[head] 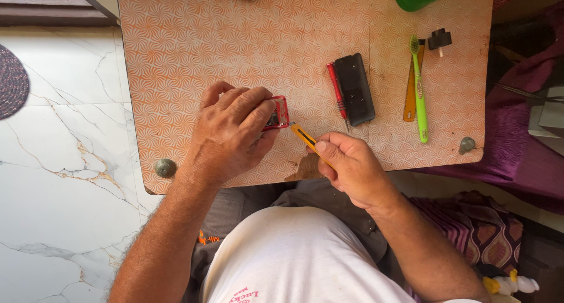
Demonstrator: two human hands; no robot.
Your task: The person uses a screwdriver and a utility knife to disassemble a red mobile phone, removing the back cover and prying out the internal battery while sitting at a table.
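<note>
Two hands: left hand [232, 130] grips one red device [278, 113], right hand [351, 165] one yellow tool [304, 136].

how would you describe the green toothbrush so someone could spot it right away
Start at the orange patterned table and go to its right side, right of the black rectangular device and red screwdriver. There the green toothbrush lies lengthwise, bristle head pointing away from the person, beside an orange ruler-like strip. It is the only bright lime-green, long thin thing there.
</note>
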